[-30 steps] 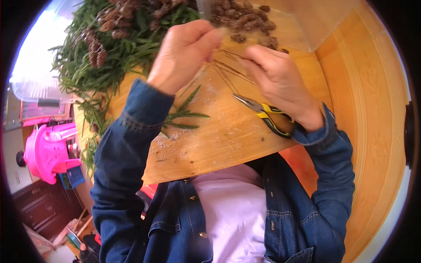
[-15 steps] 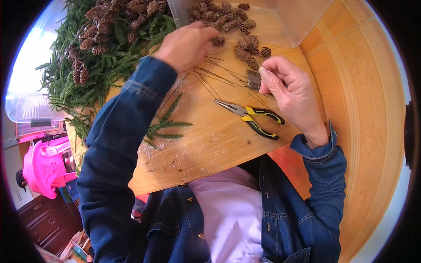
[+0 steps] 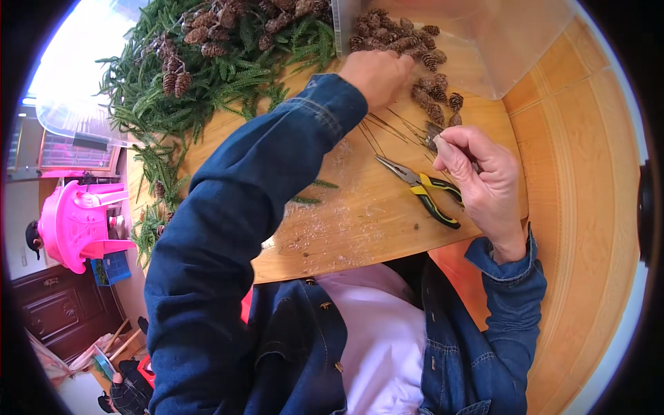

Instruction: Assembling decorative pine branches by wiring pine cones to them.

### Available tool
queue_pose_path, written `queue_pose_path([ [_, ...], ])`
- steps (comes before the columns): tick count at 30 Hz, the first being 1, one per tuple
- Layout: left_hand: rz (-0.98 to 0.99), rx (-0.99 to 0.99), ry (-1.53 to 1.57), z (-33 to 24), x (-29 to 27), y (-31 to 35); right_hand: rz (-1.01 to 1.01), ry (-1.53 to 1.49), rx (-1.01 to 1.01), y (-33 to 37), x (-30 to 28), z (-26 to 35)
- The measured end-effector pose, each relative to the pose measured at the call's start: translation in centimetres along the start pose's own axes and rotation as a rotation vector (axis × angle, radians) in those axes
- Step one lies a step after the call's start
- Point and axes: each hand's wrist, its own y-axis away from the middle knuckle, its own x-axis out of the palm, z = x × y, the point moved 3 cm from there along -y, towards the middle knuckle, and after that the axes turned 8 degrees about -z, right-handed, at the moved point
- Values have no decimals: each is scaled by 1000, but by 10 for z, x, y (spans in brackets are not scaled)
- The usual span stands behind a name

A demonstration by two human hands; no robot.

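My left hand point(image 3: 377, 75) reaches far across the wooden table point(image 3: 360, 221) to a heap of small pine cones point(image 3: 415, 48) at the mouth of a clear plastic bag point(image 3: 484, 41); its fingers are curled on the cones, though I cannot see one gripped. My right hand point(image 3: 481, 180) hovers at the right, pinching a small pine cone point(image 3: 434, 138) with thin wires point(image 3: 394, 128) fanning out from it. Yellow-and-black pliers point(image 3: 422, 190) lie on the table just left of my right hand.
A big pile of green fir branches point(image 3: 207, 83) with larger cones point(image 3: 176, 79) covers the table's far left. A pink plastic chair point(image 3: 76, 221) stands on the floor at the left. A clear tub point(image 3: 76, 117) sits beside the greenery.
My left hand has moved away from my right hand and stretched out to the cone heap. My right hand has stayed by the pliers, still holding the small cone.
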Motion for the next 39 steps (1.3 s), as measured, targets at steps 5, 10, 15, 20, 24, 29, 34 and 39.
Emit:
queue_pose_path([
  [5,-124,-62,246,-1,-42,39,-77,-54,-6,10,4,10],
  [10,112,-620,978,-40,-112,117,-55,-65,-35,29,19,21],
  [15,-167,-871,1406,-70,-118,178,124,-2,-293,44,44,36],
  [20,-340,-840,1454,-79,-106,197,173,-7,-273,53,64,38],
  [24,-397,-789,1355,-79,-105,201,161,12,-289,52,68,35],
  [29,-416,-720,1239,-80,-100,205,151,38,-312,53,69,34],
  [34,-408,-787,1272,-83,-102,206,144,43,-293,53,69,33],
  [39,-450,-930,1477,-88,-97,205,159,61,-255,54,69,34],
])
